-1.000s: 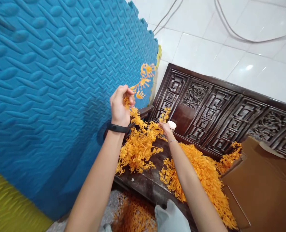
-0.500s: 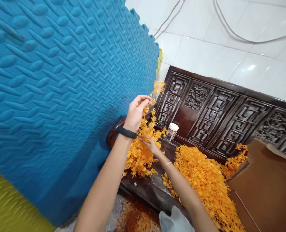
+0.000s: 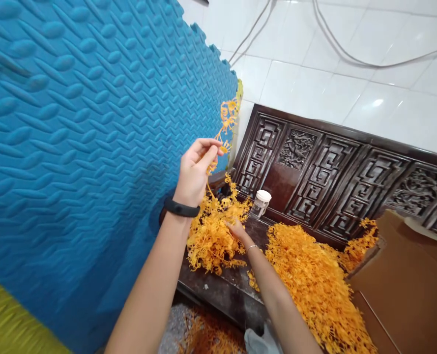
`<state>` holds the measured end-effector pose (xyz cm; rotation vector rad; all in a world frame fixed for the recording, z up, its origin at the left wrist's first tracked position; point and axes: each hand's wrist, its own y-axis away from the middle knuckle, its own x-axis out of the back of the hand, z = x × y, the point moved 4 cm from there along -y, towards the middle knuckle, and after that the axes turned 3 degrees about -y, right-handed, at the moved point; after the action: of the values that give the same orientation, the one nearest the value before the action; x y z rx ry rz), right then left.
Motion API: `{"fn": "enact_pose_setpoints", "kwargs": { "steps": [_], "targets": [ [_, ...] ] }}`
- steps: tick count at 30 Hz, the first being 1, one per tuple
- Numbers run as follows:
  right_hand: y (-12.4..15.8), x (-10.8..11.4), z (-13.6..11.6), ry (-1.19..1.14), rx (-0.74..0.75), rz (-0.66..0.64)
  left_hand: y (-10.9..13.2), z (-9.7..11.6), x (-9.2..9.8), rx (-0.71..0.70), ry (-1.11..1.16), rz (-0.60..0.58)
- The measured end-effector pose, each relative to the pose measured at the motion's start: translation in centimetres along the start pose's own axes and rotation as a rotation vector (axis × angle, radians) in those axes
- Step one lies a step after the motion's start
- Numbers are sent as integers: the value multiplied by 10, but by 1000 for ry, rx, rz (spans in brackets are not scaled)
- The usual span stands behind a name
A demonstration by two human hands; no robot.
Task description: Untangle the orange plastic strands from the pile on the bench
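The left grip (image 3: 194, 172), closed, pinches an orange sprig (image 3: 226, 124) above a tangled heap (image 3: 211, 241) on the dark desk (image 3: 227, 291); the right grip (image 3: 236, 227) rests in that heap, its closure hidden. The sprig should handle light, flexible, snag-prone — best held by its stem — and looks thin, with curled, spidery tips

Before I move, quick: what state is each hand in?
Left hand: closed, pinching an orange strand.
Right hand: at the orange clump, partly hidden; open or closed cannot be told.
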<state>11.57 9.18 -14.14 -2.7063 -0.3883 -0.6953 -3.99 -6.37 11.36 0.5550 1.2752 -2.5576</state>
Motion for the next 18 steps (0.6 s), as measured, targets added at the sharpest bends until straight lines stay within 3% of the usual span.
{"fn": "enact_pose_setpoints", "kwargs": {
  "steps": [3, 7, 11, 13, 15, 18],
  "targets": [
    [-3, 7, -1, -92, -80, 30, 0, -12, 5, 105, 18, -24],
    [-11, 26, -20, -191, -121, 114, 4, -24, 1, 133, -130, -123],
    [-5, 61, -55, -278, -96, 399, 16, -35, -17, 166, -305, -316],
    [11, 82, -82, -326, -19, 592, 29, -43, -27, 181, -414, -449],
    [38, 100, -116, -381, 156, 729, 47, -53, -37, 186, -537, -597],
    [89, 115, -174, -395, 439, 732, 87, -66, -44, 176, -755, -829]
  ]
}}
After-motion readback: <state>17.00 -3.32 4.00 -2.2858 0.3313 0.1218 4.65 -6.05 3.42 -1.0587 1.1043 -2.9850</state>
